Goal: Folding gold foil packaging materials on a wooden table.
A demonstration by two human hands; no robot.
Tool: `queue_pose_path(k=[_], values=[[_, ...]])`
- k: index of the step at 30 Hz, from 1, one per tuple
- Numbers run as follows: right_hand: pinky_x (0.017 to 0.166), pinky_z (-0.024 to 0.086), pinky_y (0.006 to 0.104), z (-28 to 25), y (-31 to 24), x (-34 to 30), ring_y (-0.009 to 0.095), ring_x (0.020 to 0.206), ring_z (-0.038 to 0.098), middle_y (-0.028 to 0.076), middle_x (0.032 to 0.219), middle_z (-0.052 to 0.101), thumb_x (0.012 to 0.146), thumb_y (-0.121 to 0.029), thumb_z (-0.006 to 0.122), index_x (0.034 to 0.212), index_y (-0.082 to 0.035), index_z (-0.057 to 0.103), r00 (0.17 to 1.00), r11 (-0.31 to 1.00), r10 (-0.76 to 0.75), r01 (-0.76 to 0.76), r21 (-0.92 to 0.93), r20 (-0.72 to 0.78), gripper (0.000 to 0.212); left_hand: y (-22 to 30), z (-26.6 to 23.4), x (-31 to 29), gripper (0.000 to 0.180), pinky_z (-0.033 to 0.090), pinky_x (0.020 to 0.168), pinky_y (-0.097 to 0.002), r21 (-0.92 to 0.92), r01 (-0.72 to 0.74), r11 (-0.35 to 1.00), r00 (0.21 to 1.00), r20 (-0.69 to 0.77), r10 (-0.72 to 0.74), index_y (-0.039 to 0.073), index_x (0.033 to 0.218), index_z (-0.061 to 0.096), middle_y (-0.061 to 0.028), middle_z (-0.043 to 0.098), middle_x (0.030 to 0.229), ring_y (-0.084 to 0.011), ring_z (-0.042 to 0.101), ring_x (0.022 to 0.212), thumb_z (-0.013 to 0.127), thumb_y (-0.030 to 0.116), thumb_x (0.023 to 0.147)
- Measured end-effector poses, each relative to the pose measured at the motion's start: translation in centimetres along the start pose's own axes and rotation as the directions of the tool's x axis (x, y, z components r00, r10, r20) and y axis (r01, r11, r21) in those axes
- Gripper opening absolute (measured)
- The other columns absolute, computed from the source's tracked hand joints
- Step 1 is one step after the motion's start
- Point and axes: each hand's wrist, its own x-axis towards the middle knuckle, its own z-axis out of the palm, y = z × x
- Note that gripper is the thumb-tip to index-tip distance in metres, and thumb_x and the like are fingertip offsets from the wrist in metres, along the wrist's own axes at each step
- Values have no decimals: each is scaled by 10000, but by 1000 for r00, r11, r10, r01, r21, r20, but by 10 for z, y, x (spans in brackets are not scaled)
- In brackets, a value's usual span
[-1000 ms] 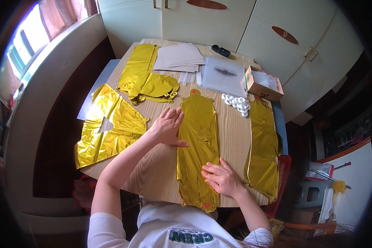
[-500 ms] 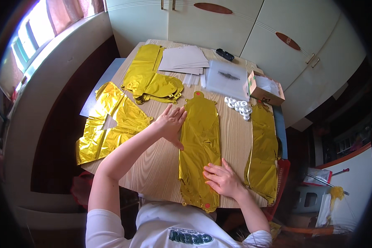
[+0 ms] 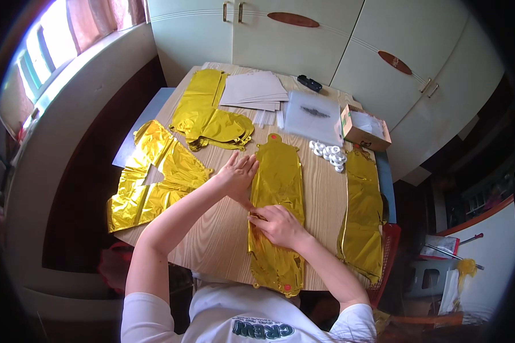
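Note:
A long, flat gold foil balloon (image 3: 277, 177) lies lengthwise in front of me, with a red dot at each end. My left hand (image 3: 238, 176) rests along its left edge, fingers stretched out and the thumb pointing down toward my other hand. Across the balloon's middle reaches my right hand (image 3: 279, 226); its bent fingers close on the left edge, beside my left thumb. The exact pinch is partly hidden by the fingers. To the left lies a shiny, creased gold foil balloon (image 3: 180, 166) with an angular shape, just beyond my left forearm.
Farther back are stacked gold foil balloons (image 3: 203, 97), grey-white card sheets (image 3: 254, 88), clear plastic bags (image 3: 312, 117) and a black object (image 3: 309, 83). White ribbon rolls (image 3: 329, 153) sit near a cardboard box (image 3: 366, 128). Another folded gold balloon (image 3: 362, 211) lies along the table's right edge.
My right hand has moved up and left from the balloon's lower right side to its left edge, its fingers now bent. My left hand stays nearly in place.

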Motion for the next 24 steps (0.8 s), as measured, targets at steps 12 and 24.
queue_pose_path(k=[12,24], values=[[1062,395,520,-4,-19,-16,327,1218,500,71,1333,560,861,-283,646,1154,-211,706,989,999,-40,38,23,141,307,1,-4,-4,1460,83,1211,-522,14,16,1000,1000,8,-16,-76,1509,193,-231,227,1581,-338,185,1486,652,882,508],[1143,212,649,-17,-37,-29,352,1372,377,5,1439,492,912,-393,600,1271,-359,629,948,997,-66,50,57,311,362,1,-3,-3,1452,55,1212,-526,-9,25,1000,999,28,-24,-64,1520,169,-225,201,1592,-325,165,1494,663,871,525]])
